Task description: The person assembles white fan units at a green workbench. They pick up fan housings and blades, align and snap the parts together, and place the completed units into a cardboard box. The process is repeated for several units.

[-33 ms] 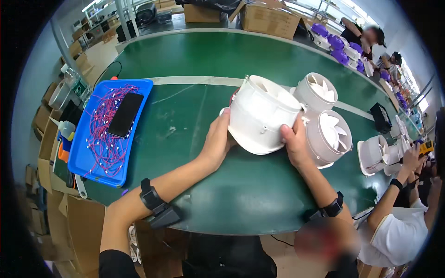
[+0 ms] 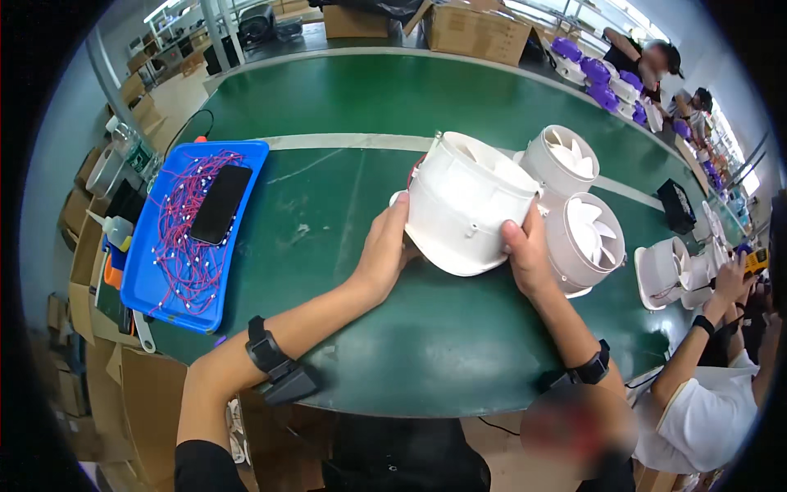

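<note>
This looks like an assembly workshop or small factory floor: a long green tabletop [image 2: 328, 98] carries several white fan units [image 2: 586, 236] of similar build, and a blue tray [image 2: 138, 275] heaped with reddish wires [image 2: 168, 254] tipped with small white connectors. Other people [image 2: 709, 402] work along its edge, near a row of purple-and-white units [image 2: 601, 97]. Cardboard boxes [image 2: 475, 34] stand around, and strip lights [image 2: 161, 8] hang over a wide room.
</note>
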The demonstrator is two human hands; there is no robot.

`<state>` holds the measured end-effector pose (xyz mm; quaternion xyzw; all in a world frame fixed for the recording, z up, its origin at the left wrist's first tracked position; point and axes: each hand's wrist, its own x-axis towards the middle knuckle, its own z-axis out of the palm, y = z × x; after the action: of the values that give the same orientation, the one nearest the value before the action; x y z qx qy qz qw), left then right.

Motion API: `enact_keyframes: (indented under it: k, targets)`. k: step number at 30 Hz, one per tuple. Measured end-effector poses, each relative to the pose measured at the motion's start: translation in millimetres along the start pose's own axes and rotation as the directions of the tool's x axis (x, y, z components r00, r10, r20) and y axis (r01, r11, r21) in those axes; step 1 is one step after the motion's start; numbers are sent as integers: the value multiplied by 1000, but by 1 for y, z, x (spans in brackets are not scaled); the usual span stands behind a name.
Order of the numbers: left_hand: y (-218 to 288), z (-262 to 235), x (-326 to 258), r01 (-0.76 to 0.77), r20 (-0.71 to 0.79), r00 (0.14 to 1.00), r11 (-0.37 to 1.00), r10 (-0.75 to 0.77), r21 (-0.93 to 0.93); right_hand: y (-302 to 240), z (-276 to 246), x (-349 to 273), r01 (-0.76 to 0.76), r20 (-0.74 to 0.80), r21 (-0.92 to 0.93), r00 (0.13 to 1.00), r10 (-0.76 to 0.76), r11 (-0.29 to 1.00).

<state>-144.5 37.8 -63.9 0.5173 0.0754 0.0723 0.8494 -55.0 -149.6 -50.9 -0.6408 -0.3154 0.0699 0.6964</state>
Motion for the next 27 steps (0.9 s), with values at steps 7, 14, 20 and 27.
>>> enact_keyframes:
  k: [7,14,20,27]
  targets:
    - [10,-14,-4,-173,115,985,794,130,583,0,-7,-3,-129,-53,133,989,137,983]
    - [36,-32,9,-366,150,886,462,439,808,-11,-3,1,-87,5,115,996,87,990]
    - [19,-20,7,-392,402,893,790,203,472,-15,-6,-2,-23,97,-85,995,32,996]
    - [24,-19,2,-485,483,848,690,220,537,-16,-2,-3,-12,63,-62,998,16,998]
